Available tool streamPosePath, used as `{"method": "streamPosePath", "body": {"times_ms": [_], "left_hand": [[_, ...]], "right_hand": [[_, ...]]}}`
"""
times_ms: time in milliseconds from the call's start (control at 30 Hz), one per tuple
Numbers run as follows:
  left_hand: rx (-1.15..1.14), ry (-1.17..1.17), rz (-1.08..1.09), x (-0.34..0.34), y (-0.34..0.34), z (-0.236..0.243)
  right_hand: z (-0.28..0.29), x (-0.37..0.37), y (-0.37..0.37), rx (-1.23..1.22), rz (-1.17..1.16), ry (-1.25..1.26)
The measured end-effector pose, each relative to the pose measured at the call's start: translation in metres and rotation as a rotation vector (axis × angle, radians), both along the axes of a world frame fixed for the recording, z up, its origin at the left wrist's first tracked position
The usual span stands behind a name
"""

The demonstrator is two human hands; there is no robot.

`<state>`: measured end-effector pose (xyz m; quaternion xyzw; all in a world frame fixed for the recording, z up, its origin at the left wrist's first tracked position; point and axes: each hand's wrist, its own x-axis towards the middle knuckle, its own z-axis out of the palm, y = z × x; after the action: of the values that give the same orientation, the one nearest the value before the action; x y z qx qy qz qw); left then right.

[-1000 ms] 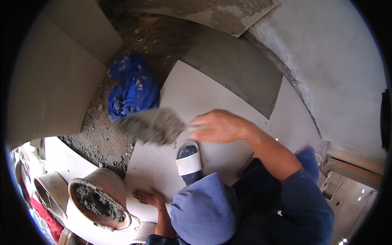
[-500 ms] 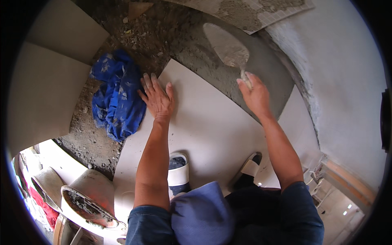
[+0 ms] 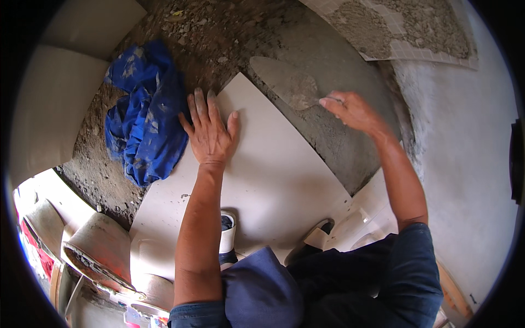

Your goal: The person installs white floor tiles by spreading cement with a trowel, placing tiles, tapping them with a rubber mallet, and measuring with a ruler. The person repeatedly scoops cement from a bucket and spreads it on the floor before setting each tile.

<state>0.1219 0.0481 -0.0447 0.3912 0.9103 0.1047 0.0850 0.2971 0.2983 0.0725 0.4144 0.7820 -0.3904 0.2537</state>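
My right hand (image 3: pixel 353 111) grips the handle of a mortar-stained pointed trowel (image 3: pixel 287 85). The trowel's blade points left over a bed of wet grey mortar (image 3: pixel 350 49), beyond the tile's edge; whether it touches the mortar I cannot tell. My left hand (image 3: pixel 209 131) rests palm down, fingers spread, on a large pale floor tile (image 3: pixel 268 169), near its far corner. Just left of that hand lies a crumpled blue cloth or sheet (image 3: pixel 145 115) with mortar stains. Both feet, in white-strapped sandals (image 3: pixel 227 240), are on the tiled floor near me.
A mortar-crusted bucket (image 3: pixel 101 246) lies tipped at lower left, beside other containers. Rough soil with rubble (image 3: pixel 202 33) stretches along the far left. Large pale panels (image 3: pixel 49 109) stand at the left. At the far right a mortar-backed tile (image 3: pixel 415 33) leans near the grey wall (image 3: pixel 465 153).
My right hand has swung the trowel so its blade points more to the left and lies nearer the tile's edge. The left hand stays flat on the tile. The view has shifted.
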Motion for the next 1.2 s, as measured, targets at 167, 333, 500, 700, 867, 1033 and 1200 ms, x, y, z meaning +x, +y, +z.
{"method": "streamPosePath", "body": {"times_ms": [167, 333, 500, 700, 867, 1033, 1200], "left_hand": [[-0.017, -0.01, -0.005, -0.001, 0.001, 0.001], [-0.022, 0.01, -0.009, -0.001, 0.001, 0.0], [-0.025, 0.012, -0.007, -0.001, 0.001, -0.001], [-0.029, 0.015, -0.019, -0.001, 0.0, -0.001], [-0.019, 0.017, -0.013, -0.001, 0.001, -0.001], [-0.02, -0.001, 0.005, -0.001, 0.001, -0.001], [-0.02, 0.013, -0.003, -0.001, 0.001, -0.002]], "right_hand": [[0.021, -0.016, 0.034, 0.025, 0.25, -0.095], [0.023, -0.021, 0.048, 0.036, 0.41, -0.126], [0.029, 0.014, 0.041, 0.145, 0.49, -0.121], [0.051, 0.023, 0.026, 0.208, 0.349, -0.09], [0.037, -0.039, 0.052, 0.303, 0.538, -0.012], [0.03, -0.022, 0.052, 0.17, 0.554, -0.08], [0.039, 0.047, 0.034, 0.063, 0.448, -0.145]]}}
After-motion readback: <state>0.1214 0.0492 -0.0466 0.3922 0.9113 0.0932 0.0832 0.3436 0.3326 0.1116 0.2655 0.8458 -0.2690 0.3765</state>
